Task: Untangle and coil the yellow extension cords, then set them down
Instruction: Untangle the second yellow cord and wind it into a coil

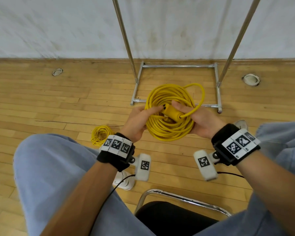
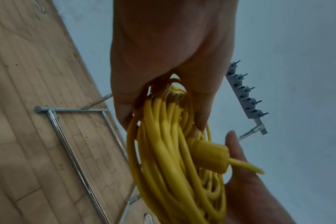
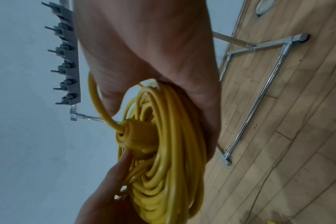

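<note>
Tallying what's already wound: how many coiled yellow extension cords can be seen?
2: a large yellow cord coil held in both hands, and a smaller yellow cord coil on the wooden floor beside the left knee. Others may lie out of view.

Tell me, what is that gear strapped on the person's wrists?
Both forearms are bare. Each wrist wears a black band topped with a white plate of black square code markers. A white block with its own marker hangs below each band, trailing a thin dark cable.

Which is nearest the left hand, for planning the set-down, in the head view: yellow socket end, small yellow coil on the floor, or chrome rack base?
1. Yellow socket end, at the left hand's fingertips.
2. Small yellow coil, floor, left.
3. Chrome rack base, beyond, by the wall.
</note>
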